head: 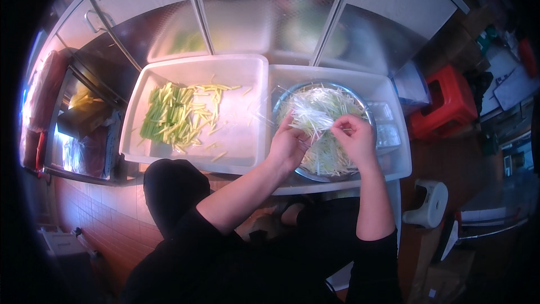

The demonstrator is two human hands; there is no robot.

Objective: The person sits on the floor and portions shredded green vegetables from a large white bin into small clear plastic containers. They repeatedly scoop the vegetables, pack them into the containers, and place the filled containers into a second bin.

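Note:
Over a steel bowl (325,176) of pale shredded vegetable (327,158), both my hands are at work. My left hand (289,145) cradles a bunch of whitish shreds (311,114) from below. The bunch has a glossy sheen; I cannot tell whether clear plastic film covers it. With thumb and forefinger my right hand (354,137) pinches the bunch's lower right end. The bowl stands in a white plastic tray (392,164). Clear plastic boxes (386,124) lie in this tray, right of the bowl.
Another white tray (238,67), on the left, holds cut green and yellow stalks (173,116). Cabinet doors with a metal panel (270,21) rise behind the trays. To the right stand a red plastic stool (449,101) and a white stool (430,204). Boxes fill a shelf (80,122) at left.

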